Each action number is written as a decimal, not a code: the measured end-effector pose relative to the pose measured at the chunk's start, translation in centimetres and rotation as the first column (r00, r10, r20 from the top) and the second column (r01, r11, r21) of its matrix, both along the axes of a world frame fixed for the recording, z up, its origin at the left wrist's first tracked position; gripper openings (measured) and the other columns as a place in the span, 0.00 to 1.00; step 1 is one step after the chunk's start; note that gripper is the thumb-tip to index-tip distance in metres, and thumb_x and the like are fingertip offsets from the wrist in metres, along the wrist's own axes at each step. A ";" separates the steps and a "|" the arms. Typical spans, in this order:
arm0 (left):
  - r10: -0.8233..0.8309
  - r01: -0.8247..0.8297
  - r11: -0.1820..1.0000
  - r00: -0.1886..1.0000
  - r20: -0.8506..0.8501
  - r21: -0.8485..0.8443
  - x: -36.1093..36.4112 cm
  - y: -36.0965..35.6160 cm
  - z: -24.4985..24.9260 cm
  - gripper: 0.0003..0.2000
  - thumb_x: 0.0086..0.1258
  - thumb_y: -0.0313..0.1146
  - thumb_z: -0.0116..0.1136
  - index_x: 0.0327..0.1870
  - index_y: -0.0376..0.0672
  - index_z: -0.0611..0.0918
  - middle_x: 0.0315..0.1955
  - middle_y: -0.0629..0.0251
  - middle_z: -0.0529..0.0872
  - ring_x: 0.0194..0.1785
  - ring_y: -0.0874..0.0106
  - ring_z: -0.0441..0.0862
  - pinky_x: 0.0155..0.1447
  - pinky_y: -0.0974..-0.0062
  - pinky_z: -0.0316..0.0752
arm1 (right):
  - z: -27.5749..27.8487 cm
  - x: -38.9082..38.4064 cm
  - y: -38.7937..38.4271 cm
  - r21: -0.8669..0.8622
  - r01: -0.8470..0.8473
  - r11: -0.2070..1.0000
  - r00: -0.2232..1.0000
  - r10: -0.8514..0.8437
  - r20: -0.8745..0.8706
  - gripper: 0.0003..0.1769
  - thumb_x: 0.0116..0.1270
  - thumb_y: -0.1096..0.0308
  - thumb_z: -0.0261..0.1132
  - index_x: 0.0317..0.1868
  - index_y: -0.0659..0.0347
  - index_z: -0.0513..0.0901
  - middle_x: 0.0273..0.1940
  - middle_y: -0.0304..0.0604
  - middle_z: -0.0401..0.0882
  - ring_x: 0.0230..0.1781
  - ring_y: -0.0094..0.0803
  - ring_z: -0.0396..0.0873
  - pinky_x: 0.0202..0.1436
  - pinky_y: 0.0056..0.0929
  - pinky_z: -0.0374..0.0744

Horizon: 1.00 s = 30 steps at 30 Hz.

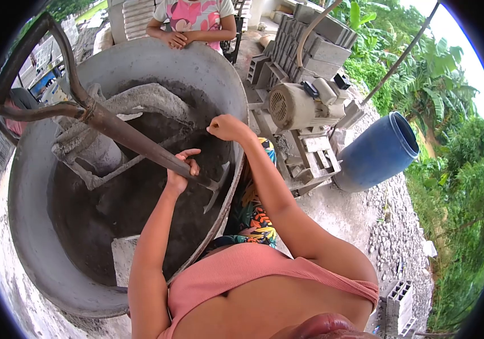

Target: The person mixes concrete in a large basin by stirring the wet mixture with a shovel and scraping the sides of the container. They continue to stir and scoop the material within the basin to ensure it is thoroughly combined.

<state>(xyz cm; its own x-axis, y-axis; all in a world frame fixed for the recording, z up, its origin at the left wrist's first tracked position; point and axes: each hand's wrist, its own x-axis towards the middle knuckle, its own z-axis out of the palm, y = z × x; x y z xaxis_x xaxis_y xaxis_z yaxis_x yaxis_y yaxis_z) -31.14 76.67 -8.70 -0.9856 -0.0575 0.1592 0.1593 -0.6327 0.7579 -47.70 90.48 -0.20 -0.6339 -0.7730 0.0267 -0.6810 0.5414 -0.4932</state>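
Observation:
A shovel (134, 139) lies slantwise over a large round metal mixing drum (27, 186), its handle at the upper left and its blade low against the drum's near right wall. My left hand (182, 171) is around the lower shaft, with some fingers raised. Near the drum's right rim, my right hand (226, 127) is closed in a loose fist; what it holds, if anything, cannot be made out. Dark grey material (100, 226) covers the drum's floor, around crusted mixing arms (140, 99). A pale block (124, 257) sits at the near side.
Another person (194, 17) rests their folded hands on the far rim. Right of the drum stand a dusty motor (295, 107), a wooden frame (315, 152), a tilted blue barrel (375, 152) and stacked concrete blocks (327, 48). Gravel (392, 243) and a hollow block (400, 305) lie farther right.

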 end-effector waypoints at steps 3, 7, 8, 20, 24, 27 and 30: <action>0.011 -0.011 1.000 1.000 -0.005 0.008 -0.1 0.3 -0.1 0.24 0.62 0.45 0.45 0.48 0.31 0.78 0.13 0.61 0.72 0.22 0.71 0.70 0.35 0.74 0.66 | 0.0 0.1 0.0 0.003 0.014 1.000 1.000 -0.014 0.015 0.17 0.60 0.56 0.58 0.38 0.60 0.85 0.36 0.52 0.82 0.41 0.50 0.79 0.47 0.41 0.76; -0.003 0.003 1.000 1.000 -0.006 -0.007 -0.1 0.9 0.1 0.24 0.62 0.45 0.45 0.46 0.30 0.78 0.13 0.60 0.72 0.21 0.71 0.69 0.35 0.74 0.66 | 0.4 0.4 0.1 -0.016 0.017 1.000 1.000 -0.017 0.009 0.17 0.59 0.57 0.59 0.38 0.60 0.85 0.36 0.52 0.82 0.41 0.50 0.79 0.47 0.41 0.76; -0.007 0.007 1.000 1.000 -0.005 -0.010 -0.1 1.1 0.3 0.24 0.62 0.45 0.45 0.46 0.30 0.78 0.13 0.60 0.72 0.21 0.71 0.69 0.35 0.74 0.66 | 0.5 0.4 0.1 -0.013 0.022 1.000 1.000 -0.022 0.015 0.17 0.59 0.57 0.59 0.38 0.60 0.85 0.36 0.52 0.82 0.41 0.50 0.79 0.47 0.41 0.76; -0.028 0.026 0.999 0.991 -0.133 -0.020 -0.1 1.5 -0.6 0.19 0.65 0.45 0.46 0.45 0.38 0.79 0.50 0.55 0.78 0.24 0.71 0.70 0.36 0.69 0.67 | -0.3 -0.2 0.0 -0.016 0.001 1.000 1.000 -0.001 -0.017 0.19 0.61 0.54 0.58 0.40 0.61 0.84 0.34 0.52 0.82 0.38 0.49 0.79 0.43 0.41 0.75; 0.017 -0.016 1.000 0.997 -0.071 0.008 -0.5 1.4 -1.0 0.21 0.63 0.45 0.46 0.45 0.36 0.78 0.30 0.56 0.79 0.23 0.70 0.69 0.35 0.70 0.66 | -0.4 -0.2 -0.1 -0.020 0.015 1.000 1.000 -0.015 -0.020 0.19 0.61 0.54 0.58 0.40 0.62 0.83 0.34 0.53 0.82 0.39 0.50 0.79 0.43 0.41 0.75; 0.013 -0.013 1.000 1.000 -0.029 0.006 -0.8 0.8 -1.6 0.22 0.63 0.46 0.45 0.44 0.33 0.78 0.29 0.57 0.79 0.23 0.70 0.70 0.35 0.70 0.67 | -0.5 -0.2 -0.1 -0.019 0.030 0.999 0.999 -0.031 -0.027 0.17 0.58 0.56 0.59 0.36 0.60 0.85 0.34 0.54 0.82 0.39 0.50 0.79 0.45 0.42 0.76; -0.018 0.018 1.000 0.999 -0.029 0.001 -0.9 0.3 -1.6 0.23 0.64 0.46 0.44 0.44 0.31 0.78 0.32 0.56 0.80 0.23 0.70 0.72 0.34 0.70 0.68 | -0.7 -0.3 0.0 -0.002 0.019 1.000 1.000 -0.019 -0.009 0.18 0.60 0.55 0.59 0.38 0.62 0.83 0.33 0.53 0.82 0.37 0.50 0.79 0.41 0.41 0.75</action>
